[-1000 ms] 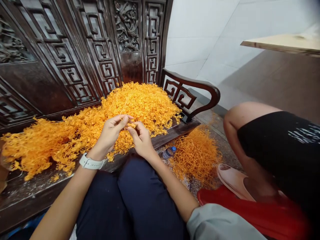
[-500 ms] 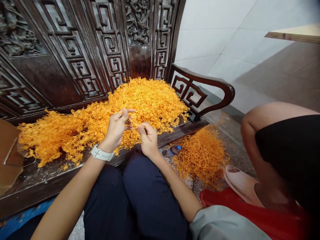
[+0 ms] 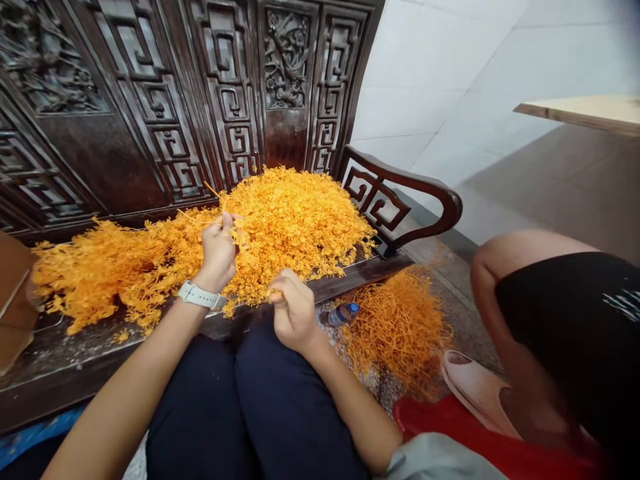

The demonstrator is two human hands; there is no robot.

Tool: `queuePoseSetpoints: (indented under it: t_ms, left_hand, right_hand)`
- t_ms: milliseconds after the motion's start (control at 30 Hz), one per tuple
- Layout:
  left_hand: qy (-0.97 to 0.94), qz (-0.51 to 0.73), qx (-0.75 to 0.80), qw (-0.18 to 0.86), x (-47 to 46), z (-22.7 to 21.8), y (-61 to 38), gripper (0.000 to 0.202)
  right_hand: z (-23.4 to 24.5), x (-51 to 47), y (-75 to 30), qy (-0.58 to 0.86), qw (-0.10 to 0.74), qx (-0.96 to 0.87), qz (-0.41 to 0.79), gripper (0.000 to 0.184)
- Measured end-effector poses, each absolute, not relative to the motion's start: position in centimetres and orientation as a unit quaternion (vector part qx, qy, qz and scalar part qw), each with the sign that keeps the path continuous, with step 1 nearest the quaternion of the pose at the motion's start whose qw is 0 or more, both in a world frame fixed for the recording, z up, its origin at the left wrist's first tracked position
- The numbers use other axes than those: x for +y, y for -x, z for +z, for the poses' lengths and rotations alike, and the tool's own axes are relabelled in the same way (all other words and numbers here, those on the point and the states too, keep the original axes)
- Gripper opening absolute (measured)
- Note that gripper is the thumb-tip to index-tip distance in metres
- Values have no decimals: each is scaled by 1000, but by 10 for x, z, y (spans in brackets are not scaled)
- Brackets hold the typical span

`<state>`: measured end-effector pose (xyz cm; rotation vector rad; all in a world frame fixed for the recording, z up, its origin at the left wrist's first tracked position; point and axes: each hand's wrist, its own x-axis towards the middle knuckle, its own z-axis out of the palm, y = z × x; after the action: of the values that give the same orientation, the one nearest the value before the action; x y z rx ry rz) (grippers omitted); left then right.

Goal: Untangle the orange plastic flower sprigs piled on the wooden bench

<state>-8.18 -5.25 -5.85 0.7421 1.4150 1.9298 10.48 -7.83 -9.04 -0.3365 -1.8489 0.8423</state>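
Note:
My left hand (image 3: pixel 219 250), with a pale watch strap at its wrist, pinches a thin orange strand (image 3: pixel 196 219) that sticks out to the upper left over the heap. Lower and to the right, above my knee, my right hand (image 3: pixel 294 310) is curled closed. A small bit of orange strand shows between its thumb and forefinger; the rest is hidden by the fingers. Both hands are in front of a large heap of frilly orange strands (image 3: pixel 300 213) on a dark carved wooden bench (image 3: pixel 45 380).
A pile of thin orange stems (image 3: pixel 400 320) lies on the floor beside a blue-capped bottle (image 3: pixel 341 315). The bench's armrest (image 3: pixel 430 190) curves out on the right. A cardboard box (image 3: pixel 13 300) stands at the left. Another person's knee (image 3: pixel 505 257) and pink slipper (image 3: pixel 475 387) are at right.
My hands have moved apart. The right one has drawn down toward my knee and curled closed, while the left has shifted slightly left, still pinching a strand. The view has tilted a little.

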Motion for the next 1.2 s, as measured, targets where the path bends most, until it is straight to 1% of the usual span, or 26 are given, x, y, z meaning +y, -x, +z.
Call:
queuePoseSetpoints:
  t_ms: [67,100,133,167,233,267,300,333,367,400,467,500,533,567,667,700,800,867,933,1000,1067,1133,1167,1200]
  left_hand:
    - [-258,747,550,270,-56,-64,84,49]
    - [-253,748,557,256,-59,-67,83,50]
    - [-255,745,562,253,-61,-69,83,51]
    - [-261,741,564,255,-64,-71,82,51]
    - [-285,725,565,272,-68,-73,80,52]
    - [-301,715,564,283,-71,-73,79,51]
    - [-316,706,561,295,-72,-72,78,51]
    - [-329,698,558,305,-74,-70,77,51]
    - [-338,693,555,313,-76,-68,75,51]
    - [-342,690,554,317,-77,-65,74,52]
    - [-347,688,554,315,-80,-60,70,52]
    - [-350,687,555,311,-80,-58,68,53]
    - [-353,685,557,308,-81,-56,66,53]
    - [-360,682,558,307,-81,-55,65,54]
    - [-398,670,550,301,-79,-56,62,55]
    - [-413,666,546,295,-78,-57,61,55]
    - [-447,648,544,289,-76,-59,60,55]
    - [-470,633,535,304,-75,-59,58,55]
    - [-477,630,517,328,-74,-59,58,52]
    - [-444,656,500,351,-74,-60,60,48]
    - [-368,703,485,368,-72,-63,66,41]
    - [-279,739,486,374,-71,-70,76,37]
    - [-242,745,495,376,-71,-73,82,36]
    - [-214,744,507,379,-71,-76,86,36]
  right_hand:
    - [-88,-78,-108,202,544,-719,383,28]
    - [-85,-76,-112,219,537,-700,416,25]
    - [-80,-74,-117,212,503,-696,467,23]
    - [-74,-70,-124,177,437,-706,528,24]
    - [-64,-58,-138,43,236,-734,635,31]
    - [-61,-50,-143,-16,149,-732,664,37]
    - [-59,-40,-144,-46,109,-721,683,44]
    - [-60,-30,-142,-38,122,-700,702,51]
    - [-62,-20,-137,3,182,-668,721,56]
    - [-66,-12,-129,69,271,-621,732,57]
    - [-76,-1,-108,207,441,-505,713,50]
    - [-81,-1,-97,253,487,-463,696,46]
    - [-85,-4,-88,277,504,-443,688,44]
    - [-88,-9,-82,280,498,-446,688,44]
    - [-92,-30,-72,235,428,-530,693,43]
    - [-92,-36,-70,225,423,-553,681,41]
    - [-91,-39,-64,225,461,-574,639,33]
    - [-91,-34,-60,223,475,-567,635,30]
    - [-90,-31,-59,216,468,-571,638,30]
    - [-87,-35,-66,194,455,-602,627,32]
    - [-78,-47,-82,138,440,-635,620,33]
    - [-66,-61,-106,33,402,-658,636,28]
    - [-59,-66,-118,-45,360,-666,651,26]
    - [-54,-69,-129,-135,297,-674,663,24]
